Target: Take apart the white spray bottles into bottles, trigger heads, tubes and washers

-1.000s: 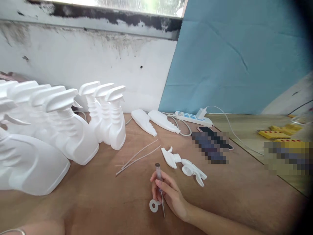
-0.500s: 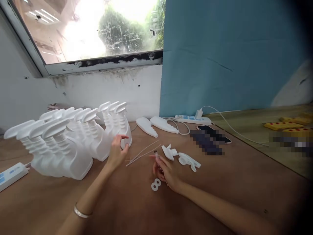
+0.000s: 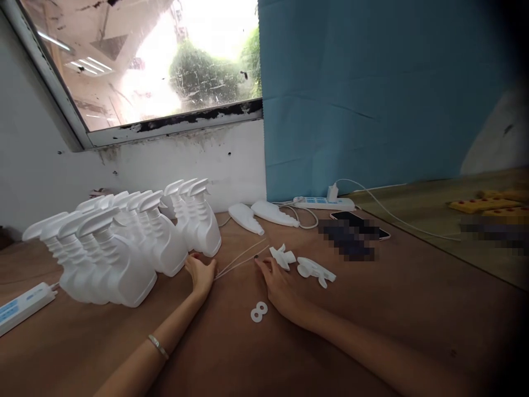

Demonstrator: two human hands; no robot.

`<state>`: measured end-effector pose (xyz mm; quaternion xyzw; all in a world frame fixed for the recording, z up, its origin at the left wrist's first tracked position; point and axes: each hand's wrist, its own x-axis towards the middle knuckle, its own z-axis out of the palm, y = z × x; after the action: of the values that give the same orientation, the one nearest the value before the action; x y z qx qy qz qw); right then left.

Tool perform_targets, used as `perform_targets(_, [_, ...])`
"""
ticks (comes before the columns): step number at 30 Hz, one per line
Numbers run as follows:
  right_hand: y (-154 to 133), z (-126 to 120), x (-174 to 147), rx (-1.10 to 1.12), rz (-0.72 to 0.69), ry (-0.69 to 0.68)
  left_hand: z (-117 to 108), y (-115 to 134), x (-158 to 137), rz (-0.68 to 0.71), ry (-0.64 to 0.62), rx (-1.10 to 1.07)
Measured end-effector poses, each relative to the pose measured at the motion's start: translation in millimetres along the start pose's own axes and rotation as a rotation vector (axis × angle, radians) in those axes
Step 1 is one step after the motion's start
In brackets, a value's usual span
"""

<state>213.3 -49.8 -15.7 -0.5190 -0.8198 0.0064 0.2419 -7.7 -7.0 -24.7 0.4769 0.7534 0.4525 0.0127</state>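
A broad brown tabletop (image 3: 231, 358) spreads beneath a hanging sheet of blue cloth (image 3: 351, 82). On its left side stand close-packed rows of glossy white plastic spray bottles (image 3: 134, 273) with ribbed necks and trigger tops. The right hand (image 3: 283, 289) reaches in over the table, fingertips together at a small dark round tip (image 3: 256, 257); whether they grip it cannot be told. The left hand (image 3: 201, 275) is just beside the nearest bottles, its fingers bent and the thumb apart; any hold is hidden. Behind the hands, two flat white plastic bottle bodies (image 3: 275, 214) lie side by side. Two loose white plastic trigger heads (image 3: 316, 268) lie just beyond the right hand. Two thin whitish tubes (image 3: 237, 265) stretch between the hands, near ends beside the left thumb. Smaller, two flat white rings (image 3: 259, 311) lie touching, left of the right wrist.
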Motion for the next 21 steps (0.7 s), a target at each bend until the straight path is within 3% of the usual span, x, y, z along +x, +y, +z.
perform_targets(7, [-4.3,0.5,-1.4,-0.213,-0.052,0.046,10.7,2.3,12.9,-0.037,0.017,-0.002])
perform_targets(21, [-6.4,-1.2,-1.5,-0.189,-0.148,0.084,19.4,5.9,25.9,-0.093,-0.051,0.070])
